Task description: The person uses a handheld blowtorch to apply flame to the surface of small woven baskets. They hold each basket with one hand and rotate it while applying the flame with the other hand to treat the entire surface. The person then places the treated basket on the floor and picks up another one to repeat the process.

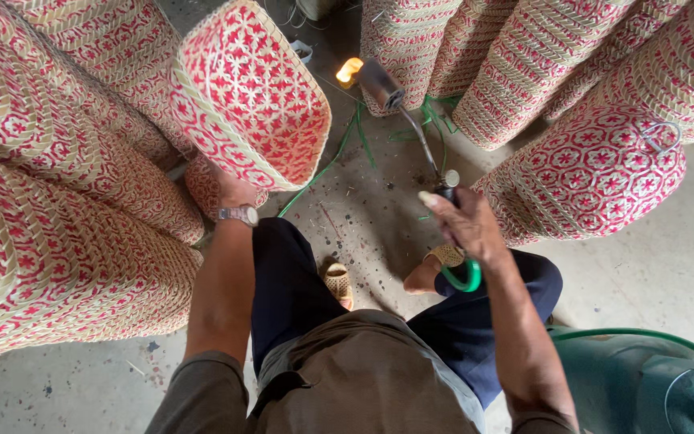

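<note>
Woven basket (251,96), red and straw, sits up on the left hand (230,193), tipped sideways. Right hand (467,229) grips a gas torch (411,120), its flame (349,71) just beside the basket.

Open floor (363,217) runs as a narrow lane from the knees toward the top edge, between basket stacks left (58,185) and right (572,72). The held basket (251,92) and torch (399,108) occupy the lane. Green hose (339,153) crosses it. Bare floor lies wider at the lower right and lower left corners.
</note>
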